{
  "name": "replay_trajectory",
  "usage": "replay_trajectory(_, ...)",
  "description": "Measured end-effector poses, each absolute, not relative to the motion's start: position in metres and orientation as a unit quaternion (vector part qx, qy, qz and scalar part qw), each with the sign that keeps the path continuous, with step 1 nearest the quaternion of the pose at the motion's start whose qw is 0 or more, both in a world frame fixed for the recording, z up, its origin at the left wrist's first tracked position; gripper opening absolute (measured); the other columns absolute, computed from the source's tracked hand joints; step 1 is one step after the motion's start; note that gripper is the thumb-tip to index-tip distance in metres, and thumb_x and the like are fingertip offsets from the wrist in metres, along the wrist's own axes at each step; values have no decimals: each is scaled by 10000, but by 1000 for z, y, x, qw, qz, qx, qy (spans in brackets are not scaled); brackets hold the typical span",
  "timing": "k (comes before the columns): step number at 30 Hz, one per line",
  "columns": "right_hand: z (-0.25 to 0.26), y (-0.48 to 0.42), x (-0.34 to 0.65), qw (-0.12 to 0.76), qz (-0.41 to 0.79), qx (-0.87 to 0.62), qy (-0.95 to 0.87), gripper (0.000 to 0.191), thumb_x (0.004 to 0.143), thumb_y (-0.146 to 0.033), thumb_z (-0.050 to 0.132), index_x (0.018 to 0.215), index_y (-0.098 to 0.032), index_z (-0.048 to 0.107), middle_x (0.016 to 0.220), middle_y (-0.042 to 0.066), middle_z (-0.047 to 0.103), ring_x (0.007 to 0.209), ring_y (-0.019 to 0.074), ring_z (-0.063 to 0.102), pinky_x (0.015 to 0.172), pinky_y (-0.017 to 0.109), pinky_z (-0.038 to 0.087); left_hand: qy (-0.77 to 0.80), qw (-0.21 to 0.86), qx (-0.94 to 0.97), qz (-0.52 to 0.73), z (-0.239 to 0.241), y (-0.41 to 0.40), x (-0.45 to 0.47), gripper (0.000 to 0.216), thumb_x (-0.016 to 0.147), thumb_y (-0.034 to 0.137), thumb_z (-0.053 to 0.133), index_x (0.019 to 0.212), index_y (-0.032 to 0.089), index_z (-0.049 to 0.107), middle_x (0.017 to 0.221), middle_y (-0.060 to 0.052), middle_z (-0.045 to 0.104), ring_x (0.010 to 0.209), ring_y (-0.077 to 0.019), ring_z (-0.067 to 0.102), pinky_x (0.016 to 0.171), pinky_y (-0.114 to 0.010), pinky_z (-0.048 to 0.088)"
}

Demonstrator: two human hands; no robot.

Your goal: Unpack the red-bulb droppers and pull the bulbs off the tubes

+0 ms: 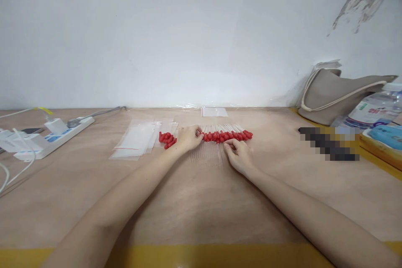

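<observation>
A row of small red pieces (216, 137) lies across the table in front of me, with thin clear strands (213, 153) fanning out on both its near and far sides. At the row's left end is my left hand (189, 137), fingers curled and pinched together; what they hold is too small to make out. My right hand (240, 153) rests just below the row's right half, thumb and fingers closed by the clear strands. Whether it grips one is unclear. A smaller loose cluster of red pieces (167, 138) sits left of my left hand.
Clear zip bags (133, 138) lie to the left, and another bag (214, 112) is near the wall. A power strip (59, 138) with white chargers stands far left. At right are a blurred dark object (328, 144), a grey bag (333, 92) and a plastic bottle (372, 106).
</observation>
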State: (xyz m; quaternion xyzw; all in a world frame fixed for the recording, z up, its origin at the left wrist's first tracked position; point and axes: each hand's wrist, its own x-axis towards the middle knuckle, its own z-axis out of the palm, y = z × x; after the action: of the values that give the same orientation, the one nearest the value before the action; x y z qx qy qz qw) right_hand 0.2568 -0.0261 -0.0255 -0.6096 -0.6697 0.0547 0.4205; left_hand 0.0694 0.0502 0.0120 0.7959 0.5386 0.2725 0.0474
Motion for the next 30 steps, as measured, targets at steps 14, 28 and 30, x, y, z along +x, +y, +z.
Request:
replay_trajectory(14, -18, -33, 277, 245, 98, -476, -839, 596, 622, -610, 606, 1112, -273, 565, 911, 51, 560, 891, 212, 477, 770, 362, 338, 540, 115, 715, 429, 13, 35, 49, 174, 763, 254, 481, 820, 171, 622, 798, -23, 669, 685, -132, 622, 607, -225, 476)
replay_trajectory(28, -23, -30, 276, 284, 110, -471, -828, 592, 726, -548, 541, 1235, -264, 439, 1093, 75, 536, 1013, 238, 452, 858, 422, 331, 417, 130, 756, 488, -21, -18, 7, 100, 734, 200, 561, 801, 158, 621, 781, -36, 648, 702, -142, 616, 680, -277, 518)
replay_trajectory(30, -24, -28, 275, 369, 104, -469, -795, 504, 779, -509, 491, 1201, -234, 459, 1069, 76, 552, 981, 215, 477, 852, 392, 344, 400, 93, 776, 479, -18, -20, 8, 89, 742, 191, 558, 800, 166, 621, 765, -30, 647, 710, -142, 608, 681, -278, 508)
